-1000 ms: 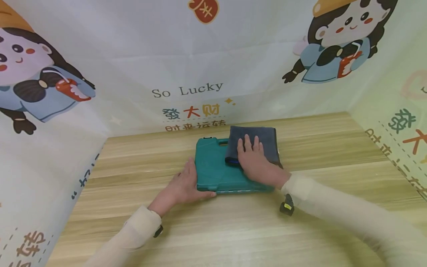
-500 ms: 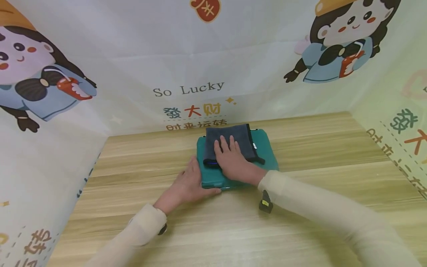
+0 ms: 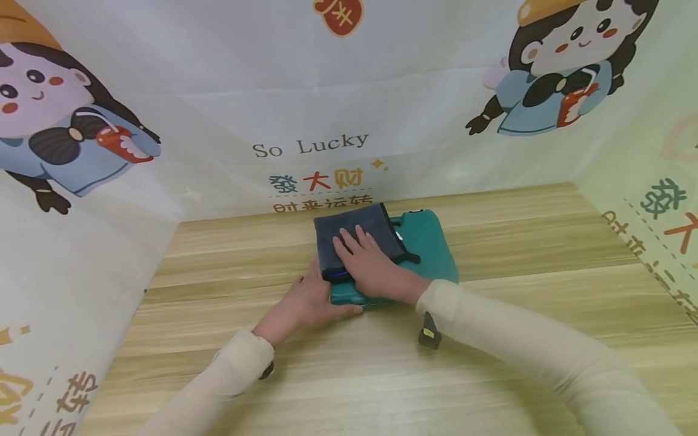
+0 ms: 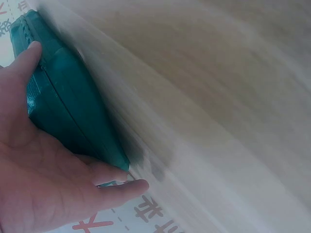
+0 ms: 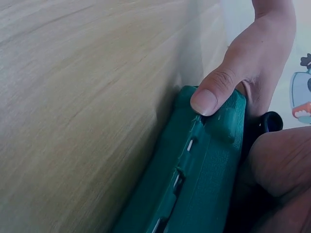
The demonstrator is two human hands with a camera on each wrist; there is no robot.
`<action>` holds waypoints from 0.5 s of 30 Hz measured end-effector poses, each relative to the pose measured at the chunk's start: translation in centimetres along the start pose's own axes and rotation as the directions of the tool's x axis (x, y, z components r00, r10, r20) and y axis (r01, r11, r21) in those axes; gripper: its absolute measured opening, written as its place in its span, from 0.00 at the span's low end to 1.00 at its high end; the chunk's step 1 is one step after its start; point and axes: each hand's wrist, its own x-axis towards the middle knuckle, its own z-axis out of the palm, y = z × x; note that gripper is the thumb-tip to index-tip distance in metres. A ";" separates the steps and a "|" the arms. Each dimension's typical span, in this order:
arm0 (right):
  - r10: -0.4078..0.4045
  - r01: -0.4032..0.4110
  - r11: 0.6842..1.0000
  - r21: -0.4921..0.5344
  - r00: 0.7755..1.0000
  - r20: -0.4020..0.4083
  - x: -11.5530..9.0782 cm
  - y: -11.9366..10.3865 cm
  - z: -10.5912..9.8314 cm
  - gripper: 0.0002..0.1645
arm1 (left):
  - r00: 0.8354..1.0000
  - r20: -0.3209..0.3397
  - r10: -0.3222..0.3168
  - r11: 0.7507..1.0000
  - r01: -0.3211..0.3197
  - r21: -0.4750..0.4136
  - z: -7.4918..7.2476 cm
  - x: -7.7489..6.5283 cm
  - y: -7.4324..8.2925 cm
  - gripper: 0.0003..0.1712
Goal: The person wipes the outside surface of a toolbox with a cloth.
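Observation:
A green plastic case (image 3: 428, 242) lies flat on the wooden table. My right hand (image 3: 376, 269) rests flat on a folded dark grey cloth (image 3: 349, 219), its fingers spread over the fabric. The cloth has black edging and covers the left part of the case's top, reaching past its left edge. At the case's front left corner, my left hand (image 3: 311, 303) braces it, thumb along the front and straight fingers at the left side. In the left wrist view the left thumb presses the seam of the case (image 4: 73, 102). The right wrist view shows hinge slots along the case's front (image 5: 194, 170).
White printed sheeting (image 3: 425, 121) with cartoon figures and lettering stands behind the table and along both sides. Pale wood table surface (image 3: 371, 375) stretches in front of the case. A small dark device (image 3: 429, 333) hangs under the right wrist.
My right hand has slid the cloth leftward across the case, baring the right part of its top. The case has shifted slightly, with my left hand still at its corner.

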 end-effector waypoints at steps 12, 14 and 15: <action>-0.156 0.155 0.987 0.048 0.988 0.007 -1.0 0.2 -0.1 0.42 | 1.000 -0.020 0.021 0.995 -0.023 -0.094 0.0 -0.3 -0.3 0.69; -0.178 0.177 0.983 0.056 0.984 0.001 -1.1 0.3 0.0 0.42 | 0.999 -0.039 0.032 0.993 -0.036 -0.116 0.1 -0.3 -0.4 0.68; -0.187 0.187 0.980 0.065 0.982 -0.002 -1.2 0.3 0.0 0.42 | 0.998 -0.044 0.035 0.992 -0.040 -0.121 0.1 -0.3 -0.4 0.68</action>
